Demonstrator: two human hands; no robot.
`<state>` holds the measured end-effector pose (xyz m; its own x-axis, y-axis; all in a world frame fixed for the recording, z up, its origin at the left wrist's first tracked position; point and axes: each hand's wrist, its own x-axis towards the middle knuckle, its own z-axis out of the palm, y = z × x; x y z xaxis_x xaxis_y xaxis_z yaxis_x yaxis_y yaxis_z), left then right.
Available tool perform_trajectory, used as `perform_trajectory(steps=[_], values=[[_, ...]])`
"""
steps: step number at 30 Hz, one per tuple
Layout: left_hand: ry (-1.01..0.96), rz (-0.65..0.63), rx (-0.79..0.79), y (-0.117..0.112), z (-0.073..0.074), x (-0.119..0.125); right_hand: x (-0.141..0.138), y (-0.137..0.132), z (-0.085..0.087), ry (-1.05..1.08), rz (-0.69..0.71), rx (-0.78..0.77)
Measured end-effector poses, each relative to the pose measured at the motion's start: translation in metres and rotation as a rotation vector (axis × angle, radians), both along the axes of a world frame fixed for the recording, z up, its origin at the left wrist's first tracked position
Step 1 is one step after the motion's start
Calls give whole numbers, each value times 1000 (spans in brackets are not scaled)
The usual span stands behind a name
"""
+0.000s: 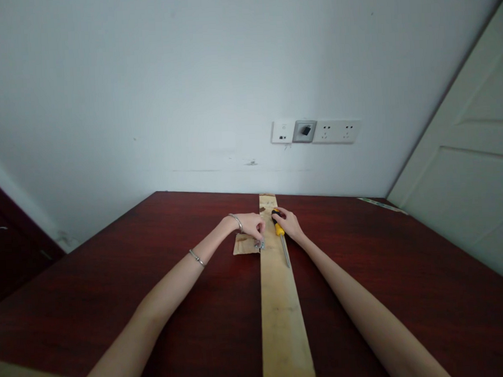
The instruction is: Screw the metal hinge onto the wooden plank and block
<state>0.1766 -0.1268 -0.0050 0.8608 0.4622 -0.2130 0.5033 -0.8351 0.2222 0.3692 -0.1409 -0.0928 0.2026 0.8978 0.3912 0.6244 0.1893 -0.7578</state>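
My right hand [290, 224] is closed around the black and yellow handle of a screwdriver [280, 231]. Its metal shaft points back toward me and lies over a long pale wooden board [281, 310]. My left hand [252, 224], with bracelets on its wrist and forearm, is curled at the board's left edge with fingertips pinched downward. Just under those fingertips is a small shiny cluster [259, 244], too small to name; whether the fingers grip any of it is unclear. A short flat tan piece [245, 244] lies beside the board, partly beneath my left hand.
The dark red wooden table [191, 332] meets a white wall bearing sockets and switches [316, 131]. A thin patterned strip [382, 205] lies near the table's far right edge. A pale panelled door [477, 143] stands to the right.
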Motion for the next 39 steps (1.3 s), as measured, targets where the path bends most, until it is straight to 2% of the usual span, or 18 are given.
perform_trajectory(steps=[6, 12, 22, 28, 39], values=[[-30, 12, 35, -15, -3, 0, 0, 1, -4, 64, -1, 25], [-40, 2, 55, -17, -3, 0, -1, 1, -5, 86, -1, 45], [-2, 60, 144, -20, -6, 2, -1, 2, -6, 101, -16, 46], [-3, 79, 136, -20, -8, 3, -1, 1, -6, 105, -17, 43], [-45, 48, 195, -20, -12, 6, -1, 0, -5, 91, -8, 43]])
